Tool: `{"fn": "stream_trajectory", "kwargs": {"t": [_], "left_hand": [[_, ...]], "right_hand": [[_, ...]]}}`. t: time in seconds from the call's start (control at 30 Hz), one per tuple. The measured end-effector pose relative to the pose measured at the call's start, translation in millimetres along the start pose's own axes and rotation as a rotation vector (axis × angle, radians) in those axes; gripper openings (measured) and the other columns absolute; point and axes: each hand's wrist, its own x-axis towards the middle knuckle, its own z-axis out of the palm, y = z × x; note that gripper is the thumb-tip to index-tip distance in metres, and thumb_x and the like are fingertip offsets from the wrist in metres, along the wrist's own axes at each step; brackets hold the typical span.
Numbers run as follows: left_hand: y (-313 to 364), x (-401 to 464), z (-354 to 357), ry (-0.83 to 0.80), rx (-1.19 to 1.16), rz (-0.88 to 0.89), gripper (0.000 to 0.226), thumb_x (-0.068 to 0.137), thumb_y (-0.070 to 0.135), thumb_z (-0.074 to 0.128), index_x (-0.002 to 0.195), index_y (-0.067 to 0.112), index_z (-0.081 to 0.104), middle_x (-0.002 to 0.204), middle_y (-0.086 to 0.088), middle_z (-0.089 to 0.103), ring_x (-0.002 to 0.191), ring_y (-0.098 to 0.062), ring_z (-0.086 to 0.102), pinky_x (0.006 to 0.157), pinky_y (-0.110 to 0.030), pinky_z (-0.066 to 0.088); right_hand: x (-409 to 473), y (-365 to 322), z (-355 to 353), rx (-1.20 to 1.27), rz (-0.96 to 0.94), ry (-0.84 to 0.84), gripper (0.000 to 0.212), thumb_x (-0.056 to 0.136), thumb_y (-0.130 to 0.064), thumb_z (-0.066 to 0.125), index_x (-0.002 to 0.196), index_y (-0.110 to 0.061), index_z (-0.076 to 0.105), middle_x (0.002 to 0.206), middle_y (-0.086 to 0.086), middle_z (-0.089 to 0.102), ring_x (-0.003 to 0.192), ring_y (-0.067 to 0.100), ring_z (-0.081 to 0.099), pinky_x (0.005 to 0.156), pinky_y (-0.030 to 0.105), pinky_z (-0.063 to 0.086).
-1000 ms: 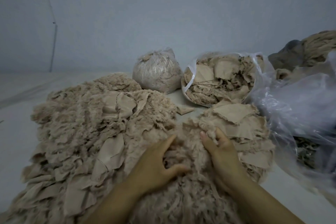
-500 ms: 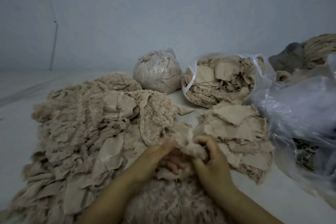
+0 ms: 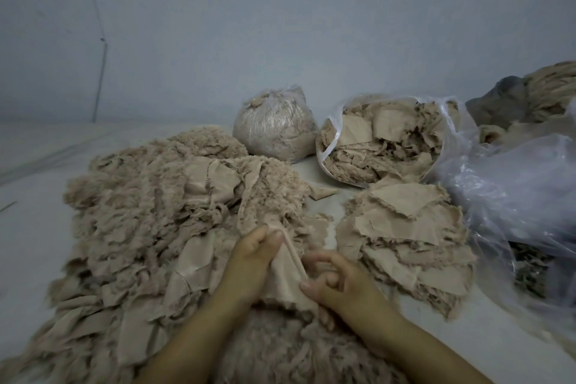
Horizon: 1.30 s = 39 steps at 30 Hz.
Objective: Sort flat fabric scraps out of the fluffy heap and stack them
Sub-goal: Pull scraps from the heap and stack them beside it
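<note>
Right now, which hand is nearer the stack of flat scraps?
Right. The right hand sits just beside the stack of flat scraps, at its near-left edge; the left hand is farther off, over the fluffy heap.

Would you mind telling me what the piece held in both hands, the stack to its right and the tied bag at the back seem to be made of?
The held piece looks like smooth, matte beige woven cloth, fuzzy along its top edge. The stack of flat scraps appears to be the same cloth, its edges frayed. The tied bag seems thin clear plastic film, judging by its crinkled sheen, with pale fluff inside.
</note>
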Motion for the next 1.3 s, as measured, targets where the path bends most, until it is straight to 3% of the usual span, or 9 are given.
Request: {"fn": "stream_trajectory", "kwargs": {"t": [0.07, 0.2, 0.4, 0.57, 0.73, 0.87, 1.03, 1.2, 1.3], "left_hand": [[-3, 5, -2, 0.165, 0.057, 0.07, 0.026, 0.096, 0.011, 0.049, 0.071, 0.008, 0.054, 0.063, 0.002, 0.05, 0.058, -0.009, 0.044, 0.05, -0.015, 0.037], [-4, 13, -15, 0.326, -0.051, 0.035, 0.023, 0.097, 0.018, 0.048, 0.077, 0.007, 0.054, 0.072, -0.006, 0.052, 0.068, -0.017, 0.047, 0.062, -0.027, 0.039], [-7, 3, -1, -0.04, -0.082, 0.012, 0.02, 0.094, 0.02, 0.051, 0.078, 0.01, 0.058, 0.068, -0.005, 0.055, 0.065, -0.017, 0.05, 0.06, -0.028, 0.043], [-1, 14, -15, 0.221, -0.32, -0.08, 0.025, 0.098, 0.016, 0.045, 0.085, 0.017, 0.066, 0.073, -0.002, 0.07, 0.062, -0.011, 0.065, 0.056, -0.026, 0.049], [-7, 5, -12, -0.289, -0.24, -0.098, 0.022, 0.082, 0.032, 0.066, 0.087, 0.012, 0.074, 0.088, -0.015, 0.071, 0.075, -0.021, 0.066, 0.065, -0.028, 0.055], [-9, 0, -9, -0.555, -0.04, -0.085, 0.027, 0.074, 0.041, 0.075, 0.082, 0.015, 0.076, 0.082, -0.001, 0.072, 0.073, -0.009, 0.065, 0.063, -0.018, 0.049], [-9, -1, -9, -0.557, -0.057, -0.099, 0.017, 0.081, 0.022, 0.061, 0.079, 0.023, 0.078, 0.081, 0.005, 0.074, 0.075, -0.003, 0.068, 0.064, -0.013, 0.049], [-8, -2, -6, -0.447, 0.039, -0.148, 0.051, 0.068, 0.051, 0.071, 0.066, 0.001, 0.06, 0.056, -0.006, 0.053, 0.048, -0.013, 0.046, 0.047, -0.022, 0.036], [-8, -3, -2, -0.354, 0.049, -0.161, 0.056, 0.065, 0.058, 0.069, 0.064, 0.004, 0.052, 0.058, -0.008, 0.046, 0.051, -0.018, 0.039, 0.051, -0.028, 0.031]], "right_hand": [[1, 3, -3, -0.067, 0.0, 0.001, 0.005, 0.087, -0.015, 0.067, 0.089, -0.011, 0.065, 0.046, 0.001, 0.054, 0.034, 0.01, 0.043, 0.038, 0.018, 0.034], [0, 0, -7, -0.127, 0.009, -0.002, 0.01, 0.089, -0.013, 0.065, 0.079, -0.011, 0.067, 0.045, -0.004, 0.052, 0.034, 0.006, 0.039, 0.038, 0.016, 0.031], [1, -4, 0, 0.091, 0.002, -0.01, 0.044, 0.077, -0.035, 0.067, 0.116, -0.02, 0.056, 0.049, 0.007, 0.056, 0.036, 0.013, 0.048, 0.039, 0.02, 0.041], [-1, -2, -3, 0.022, 0.079, 0.007, 0.015, 0.083, -0.022, 0.068, 0.079, -0.008, 0.068, 0.044, 0.001, 0.05, 0.03, 0.009, 0.04, 0.033, 0.018, 0.032], [0, -7, -1, -0.004, -0.02, 0.073, 0.031, 0.067, -0.055, 0.063, 0.07, -0.025, 0.067, 0.051, -0.003, 0.056, 0.036, 0.012, 0.048, 0.034, 0.02, 0.035], [5, -7, -4, 0.249, -0.028, 0.064, 0.05, 0.059, -0.051, 0.071, 0.098, -0.02, 0.074, 0.087, 0.005, 0.069, 0.071, 0.012, 0.062, 0.061, 0.022, 0.047], [4, -8, -11, 0.302, 0.075, -0.046, 0.049, 0.067, -0.051, 0.068, 0.097, -0.013, 0.075, 0.099, 0.016, 0.07, 0.083, 0.023, 0.065, 0.069, 0.031, 0.053], [0, -5, -11, -0.013, -0.015, -0.078, 0.053, 0.061, -0.029, 0.086, 0.109, -0.031, 0.064, 0.088, -0.006, 0.07, 0.079, 0.01, 0.067, 0.067, 0.021, 0.052], [4, -1, -5, -0.118, -0.122, 0.199, 0.009, 0.085, -0.013, 0.07, 0.087, -0.009, 0.063, 0.076, 0.002, 0.062, 0.061, 0.01, 0.059, 0.057, 0.019, 0.045]]}}
